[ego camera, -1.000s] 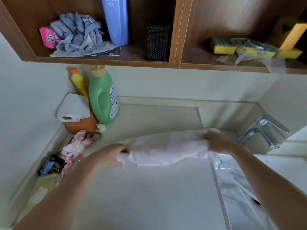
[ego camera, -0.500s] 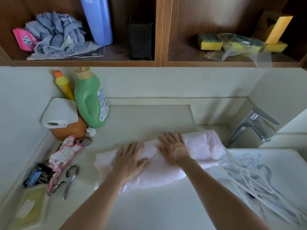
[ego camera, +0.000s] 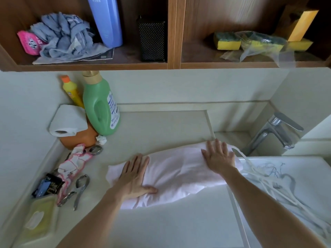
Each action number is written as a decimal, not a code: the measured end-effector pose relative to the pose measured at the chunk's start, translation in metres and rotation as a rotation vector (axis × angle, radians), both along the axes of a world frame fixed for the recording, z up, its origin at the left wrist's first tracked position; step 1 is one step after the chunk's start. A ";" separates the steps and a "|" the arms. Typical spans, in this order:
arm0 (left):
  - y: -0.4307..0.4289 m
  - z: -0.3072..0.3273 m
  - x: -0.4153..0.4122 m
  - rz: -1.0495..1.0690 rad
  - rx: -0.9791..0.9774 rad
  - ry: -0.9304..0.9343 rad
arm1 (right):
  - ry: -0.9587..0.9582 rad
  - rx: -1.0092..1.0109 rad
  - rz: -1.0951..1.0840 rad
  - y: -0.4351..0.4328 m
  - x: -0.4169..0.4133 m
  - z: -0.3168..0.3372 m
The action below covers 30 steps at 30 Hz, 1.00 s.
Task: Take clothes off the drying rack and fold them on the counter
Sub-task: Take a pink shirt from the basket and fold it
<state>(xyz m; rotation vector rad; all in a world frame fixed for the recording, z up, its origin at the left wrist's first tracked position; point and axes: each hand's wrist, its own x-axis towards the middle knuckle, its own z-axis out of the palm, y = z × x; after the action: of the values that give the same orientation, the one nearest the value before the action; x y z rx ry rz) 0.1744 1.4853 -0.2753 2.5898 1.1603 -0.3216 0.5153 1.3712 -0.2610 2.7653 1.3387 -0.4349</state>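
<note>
Head view shows the left hand [ego camera: 133, 178] and right hand [ego camera: 218, 154] pressing flat, fingers spread and gripping nothing, on the folded pink garment [ego camera: 172, 174] on the worktop [ego camera: 161, 133], whose right end could slide into the sink [ego camera: 295, 169].

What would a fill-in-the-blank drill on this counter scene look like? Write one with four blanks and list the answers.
1. Both hands, left and right, press flat on a pale ____ garment.
2. The toilet paper roll lies on an ____ container.
3. The tall bottle beside the roll is ____.
4. The yellow sponges sit on the ____ above the counter.

Answers: pink; orange; green; shelf
</note>
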 end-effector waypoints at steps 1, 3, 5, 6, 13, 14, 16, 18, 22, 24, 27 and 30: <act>-0.004 0.002 -0.001 0.011 -0.024 0.023 | -0.024 -0.020 0.012 0.001 -0.004 0.006; -0.011 0.006 -0.003 0.079 -0.057 0.059 | -0.040 0.011 0.031 -0.002 -0.019 0.017; -0.020 0.012 -0.004 0.167 -0.114 0.074 | -0.015 0.078 0.048 -0.013 -0.042 0.026; -0.023 0.015 -0.003 0.201 -0.146 0.082 | -0.001 0.106 0.050 -0.021 -0.054 0.028; -0.059 0.028 -0.009 0.306 -0.190 0.195 | 0.181 -0.001 0.071 -0.055 -0.107 0.011; -0.063 0.031 -0.009 0.322 -0.216 0.209 | 0.170 -0.008 0.100 -0.053 -0.107 0.008; -0.060 0.041 -0.007 0.369 -0.323 0.216 | 0.157 0.022 0.173 -0.049 -0.100 0.003; -0.046 0.056 -0.006 0.476 -0.446 0.116 | 0.192 0.082 0.261 -0.048 -0.088 0.000; -0.040 0.065 0.007 0.601 -0.296 -0.321 | 0.284 0.145 0.427 -0.057 -0.070 0.001; -0.050 0.063 0.021 0.583 -0.274 -0.340 | 0.314 0.168 0.465 -0.067 -0.068 0.003; -0.065 0.052 0.039 0.534 -0.347 -0.312 | 0.305 0.160 0.433 -0.084 -0.079 0.005; -0.078 0.046 0.042 0.465 -0.210 -0.261 | 0.034 0.243 0.243 -0.093 -0.100 0.009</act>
<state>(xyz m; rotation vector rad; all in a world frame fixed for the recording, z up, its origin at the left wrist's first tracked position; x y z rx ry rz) 0.2159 1.4077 -0.2295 2.0329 1.4862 -0.0015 0.4156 1.2781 -0.2522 2.7327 1.8201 -0.3260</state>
